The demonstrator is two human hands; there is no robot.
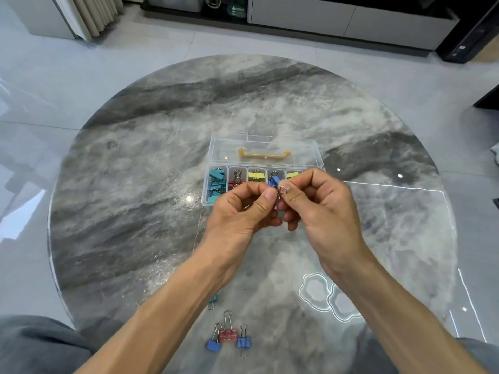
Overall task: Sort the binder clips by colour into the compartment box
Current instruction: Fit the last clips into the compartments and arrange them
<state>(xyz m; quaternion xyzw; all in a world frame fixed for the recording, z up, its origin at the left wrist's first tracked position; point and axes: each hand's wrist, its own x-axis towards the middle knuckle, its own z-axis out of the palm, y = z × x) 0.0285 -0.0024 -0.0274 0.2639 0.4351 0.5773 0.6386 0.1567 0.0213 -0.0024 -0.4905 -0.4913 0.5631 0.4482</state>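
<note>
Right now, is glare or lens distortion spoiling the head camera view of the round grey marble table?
Head view: bright ceiling-light glare spots on the glossy round grey marble table, one beside the clear plastic compartment box; wide-angle bending curves the floor tiles; both hands and the loose clips stay sharp.

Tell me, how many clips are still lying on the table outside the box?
4: two blue clips flanking a red clip near the table's front edge, and a teal clip peeking beside the left forearm. Arms may hide more.

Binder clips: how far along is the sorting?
Done: teal, red and yellow clips sit in box compartments. In hand: both hands, left and right, pinch a blue clip. Left: two blue, one red, one half-hidden teal.
</note>
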